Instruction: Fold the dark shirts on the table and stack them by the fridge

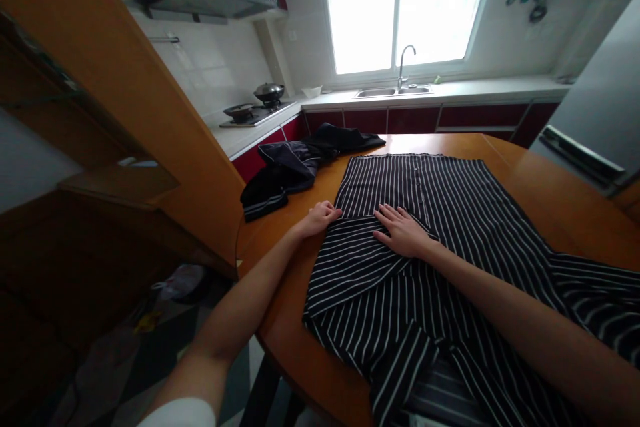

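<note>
A black shirt with white stripes [463, 213] lies spread over the wooden table, its hem toward the window and its collar end near me. The sleeve on the left is folded inward across the body. My left hand [321, 215] pinches the shirt's left edge, thumb and fingers together beside the folded sleeve. Flat on that sleeve rests my right hand [400, 231], fingers stretched out and spread. The other sleeve runs out to the right and leaves the view.
Dark clothing [295, 163] lies bunched at the table's far left. The round wooden table [530, 173] has its edge close to my left arm. Beyond stand a counter with a sink [380, 93], a stove with pans [270, 92] and, at right, a fridge [595, 100].
</note>
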The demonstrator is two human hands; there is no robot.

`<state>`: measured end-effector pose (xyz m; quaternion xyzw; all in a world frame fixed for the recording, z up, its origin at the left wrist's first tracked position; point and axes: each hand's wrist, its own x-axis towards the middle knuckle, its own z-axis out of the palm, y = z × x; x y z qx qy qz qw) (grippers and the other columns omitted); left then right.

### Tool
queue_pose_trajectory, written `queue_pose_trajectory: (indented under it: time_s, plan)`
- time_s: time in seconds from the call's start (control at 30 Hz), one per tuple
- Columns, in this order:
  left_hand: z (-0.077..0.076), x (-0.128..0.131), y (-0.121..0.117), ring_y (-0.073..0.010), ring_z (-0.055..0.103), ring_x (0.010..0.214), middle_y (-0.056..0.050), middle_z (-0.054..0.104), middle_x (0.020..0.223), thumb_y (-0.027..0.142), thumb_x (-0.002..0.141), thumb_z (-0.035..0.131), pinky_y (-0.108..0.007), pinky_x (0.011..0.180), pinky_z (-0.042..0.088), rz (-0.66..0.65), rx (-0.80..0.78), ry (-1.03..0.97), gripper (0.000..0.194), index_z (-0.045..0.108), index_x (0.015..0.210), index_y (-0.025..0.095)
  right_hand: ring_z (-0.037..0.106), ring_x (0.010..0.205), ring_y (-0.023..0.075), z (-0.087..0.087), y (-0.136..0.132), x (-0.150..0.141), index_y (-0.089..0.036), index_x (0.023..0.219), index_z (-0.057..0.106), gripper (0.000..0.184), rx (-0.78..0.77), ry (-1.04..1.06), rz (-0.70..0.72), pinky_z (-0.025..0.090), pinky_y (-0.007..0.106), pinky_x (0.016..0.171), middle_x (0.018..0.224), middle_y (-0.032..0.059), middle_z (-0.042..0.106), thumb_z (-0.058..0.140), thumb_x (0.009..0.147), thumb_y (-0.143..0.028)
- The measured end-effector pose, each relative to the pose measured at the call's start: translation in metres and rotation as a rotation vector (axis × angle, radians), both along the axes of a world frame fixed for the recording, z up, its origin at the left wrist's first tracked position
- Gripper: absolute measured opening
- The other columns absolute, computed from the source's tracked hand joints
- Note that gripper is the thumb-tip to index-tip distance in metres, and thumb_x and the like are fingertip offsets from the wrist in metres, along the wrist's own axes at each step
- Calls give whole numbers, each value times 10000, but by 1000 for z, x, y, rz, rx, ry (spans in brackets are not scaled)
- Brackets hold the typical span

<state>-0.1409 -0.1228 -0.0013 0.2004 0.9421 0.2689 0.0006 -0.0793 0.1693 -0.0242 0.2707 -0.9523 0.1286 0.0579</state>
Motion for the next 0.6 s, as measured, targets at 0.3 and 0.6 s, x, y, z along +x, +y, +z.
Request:
queue_pose_trajectory:
  time_s: [0.3, 0.6]
  plan:
    - [2, 11, -7, -217, 561, 968, -64, 621, 1019, 519, 885, 599, -345, 866, 441, -21, -69, 63, 412, 689, 654, 189, 224, 1504, 269, 3, 0, 1, -146, 1537, 376, 746, 14, 8, 1, 158, 469, 1226, 1610, 120, 306, 277, 980, -632]
    - [-1, 12, -8, -243, 538, 1029, -76, 613, 1082, 411, 914, 583, -398, 924, 434, 36, -138, 76, 287, 714, 780, 194, 236, 1500, 269, 0, 0, 0, -153, 1529, 393, 746, 1, 19, 0, 175, 468, 1221, 1606, 125, 315, 278, 974, -639]
